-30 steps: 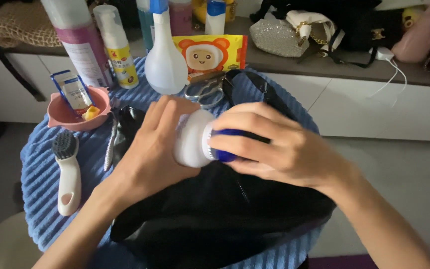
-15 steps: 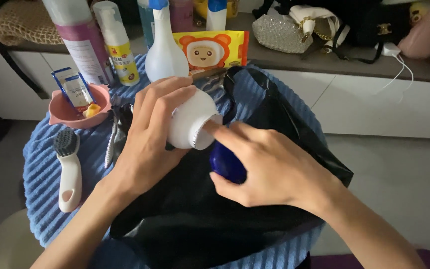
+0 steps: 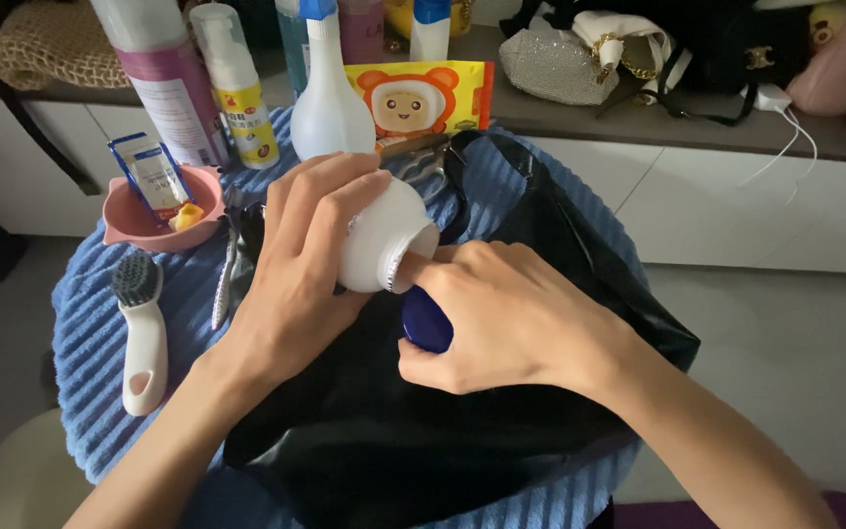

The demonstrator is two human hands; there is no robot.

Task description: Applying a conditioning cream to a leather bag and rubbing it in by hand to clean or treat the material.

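Note:
My left hand (image 3: 296,264) grips a small white jar (image 3: 384,240), tilted with its open mouth toward my right hand. My right hand (image 3: 511,318) holds the jar's dark blue lid (image 3: 426,321) in its palm, and its fingers reach to the jar's mouth. Both hands hover over a black plastic bag (image 3: 462,431) spread on a round table covered with a blue ribbed towel (image 3: 90,333).
A pink bowl (image 3: 139,225) with sachets, a white brush (image 3: 144,333) and metal tools (image 3: 227,269) lie at the left. Spray and pump bottles (image 3: 330,88) and an orange cartoon packet (image 3: 418,98) stand behind. A shelf with bags (image 3: 580,59) runs along the back.
The blue lid has come off the white jar. My right hand now holds it below the jar's mouth, and the jar has tilted more toward the right.

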